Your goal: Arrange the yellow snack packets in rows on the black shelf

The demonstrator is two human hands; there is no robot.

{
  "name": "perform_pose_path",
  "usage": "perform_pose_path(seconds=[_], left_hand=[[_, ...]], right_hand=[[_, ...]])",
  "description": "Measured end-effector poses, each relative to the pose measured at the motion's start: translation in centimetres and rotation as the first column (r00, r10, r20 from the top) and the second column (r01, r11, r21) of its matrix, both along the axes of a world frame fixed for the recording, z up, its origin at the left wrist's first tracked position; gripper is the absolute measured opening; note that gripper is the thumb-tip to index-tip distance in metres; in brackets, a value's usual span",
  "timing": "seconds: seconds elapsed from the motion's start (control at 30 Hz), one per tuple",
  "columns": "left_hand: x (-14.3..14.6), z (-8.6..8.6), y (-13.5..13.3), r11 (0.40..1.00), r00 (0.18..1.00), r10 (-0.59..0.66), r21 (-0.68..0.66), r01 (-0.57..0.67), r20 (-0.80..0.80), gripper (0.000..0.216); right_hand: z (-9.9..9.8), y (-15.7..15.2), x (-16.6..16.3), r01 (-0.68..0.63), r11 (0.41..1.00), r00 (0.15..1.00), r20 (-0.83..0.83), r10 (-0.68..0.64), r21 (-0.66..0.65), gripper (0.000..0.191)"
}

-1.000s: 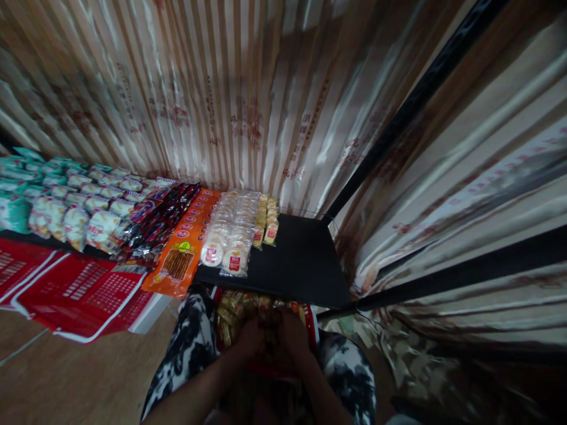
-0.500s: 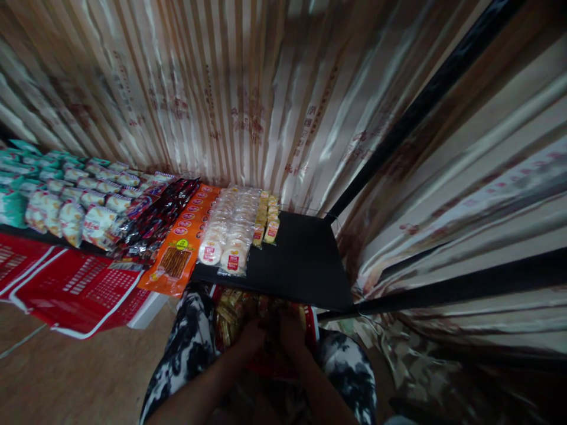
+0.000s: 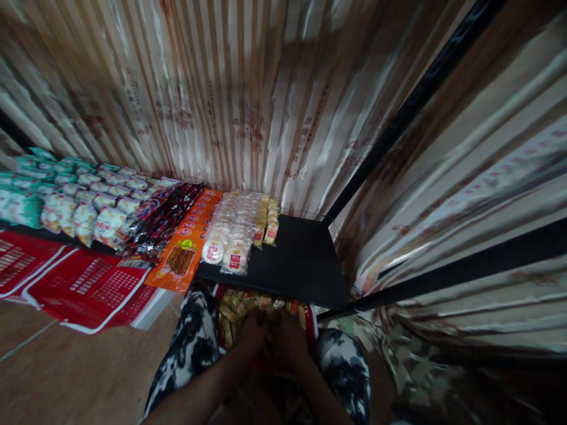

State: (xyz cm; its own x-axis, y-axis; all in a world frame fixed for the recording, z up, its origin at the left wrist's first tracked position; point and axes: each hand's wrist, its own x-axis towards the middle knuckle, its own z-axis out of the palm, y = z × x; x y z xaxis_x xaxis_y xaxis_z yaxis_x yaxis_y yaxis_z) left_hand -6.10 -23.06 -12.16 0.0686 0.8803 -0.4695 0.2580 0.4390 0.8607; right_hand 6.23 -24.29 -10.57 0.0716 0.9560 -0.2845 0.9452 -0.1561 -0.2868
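Between my knees sits a red container (image 3: 313,326) filled with small yellow-wrapped snack packets (image 3: 228,319). My left hand (image 3: 253,333) and my right hand (image 3: 287,335) are both down in it, close together among the packets. Shadow and blur hide their fingers, so what they hold, if anything, does not show. On the black shelf (image 3: 301,260) just beyond, two rows of similar yellow packets (image 3: 268,221) lie beside rows of round white crackers in clear wrappers (image 3: 234,236).
Left along the shelf lie an orange snack bag (image 3: 181,254), dark red packets (image 3: 166,212), white packets (image 3: 108,221) and green packets (image 3: 22,203). Red bags (image 3: 88,289) hang below its front edge. A black pole (image 3: 398,127) slants upward at right, before striped sheeting (image 3: 248,88).
My hands have shifted slightly within the container, and more yellow packets show beyond them. The view has turned a little left. The rows on the shelf look the same.
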Motion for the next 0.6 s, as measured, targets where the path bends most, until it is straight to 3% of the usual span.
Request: perform_pose_path(seconds=[0.17,0.47,0.53,0.6], left_hand=[[-0.3,1.1,-0.9,0.990,0.992,0.097,0.113,-0.088,-0.076,0.016],[-0.9,6.6,-0.9,0.967,0.994,0.113,0.228,-0.110,0.001,0.016],[-1.0,7.3,-0.6,0.961,0.993,0.112,0.251,-0.117,0.037,0.019],[-1.1,7.7,-0.3,0.949,0.989,0.109,0.286,-0.132,0.098,0.023]], right_hand=[[1.3,-1.1,-0.6,0.014,0.998,0.997,-0.072,-0.010,0.054,0.038],[4.9,-1.1,-1.8,0.123,0.964,0.963,-0.263,-0.059,0.234,0.029],[5.7,-0.8,-1.7,0.191,0.950,0.923,-0.375,-0.089,0.246,0.028],[6.5,-0.5,-1.4,0.270,0.944,0.821,-0.558,-0.122,0.190,0.032]])
